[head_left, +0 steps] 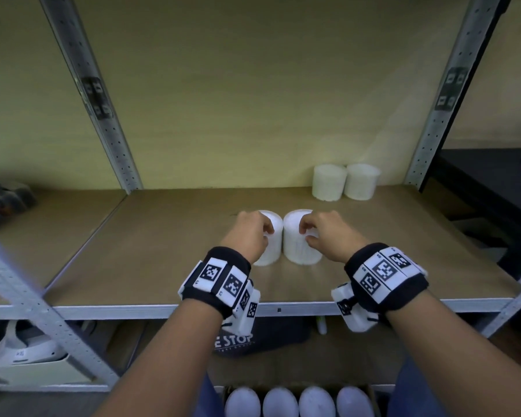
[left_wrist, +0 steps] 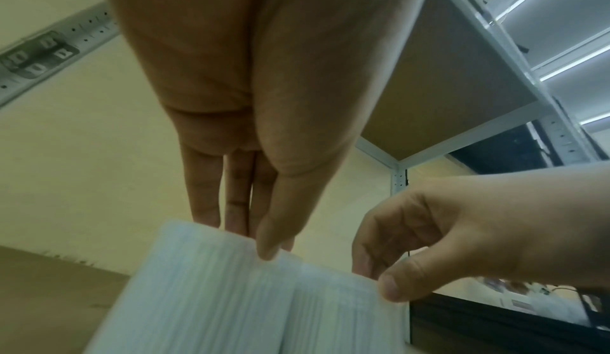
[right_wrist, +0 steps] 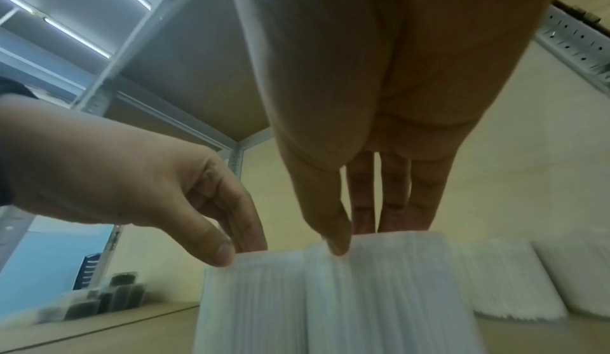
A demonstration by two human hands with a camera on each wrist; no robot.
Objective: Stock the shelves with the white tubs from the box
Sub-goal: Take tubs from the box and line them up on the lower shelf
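Observation:
Two white ribbed tubs stand side by side on the brown shelf board (head_left: 163,251). My left hand (head_left: 265,234) comes down on the left tub (head_left: 272,249) and pinches its top rim between thumb and fingers, as the left wrist view shows on that tub (left_wrist: 204,294). My right hand (head_left: 306,234) pinches the rim of the right tub (head_left: 298,248) the same way, seen closer on the tub (right_wrist: 379,294). Both tubs are motion-blurred in the wrist views. Two more tubs (head_left: 328,182) (head_left: 361,182) stand at the back right against the wall.
A box with several white tubs (head_left: 298,401) sits below at my feet. Grey slotted uprights (head_left: 115,139) (head_left: 430,136) frame the bay. Dark objects (head_left: 6,197) lie on the neighbouring shelf at left. A dark cloth (head_left: 265,338) lies on the lower shelf.

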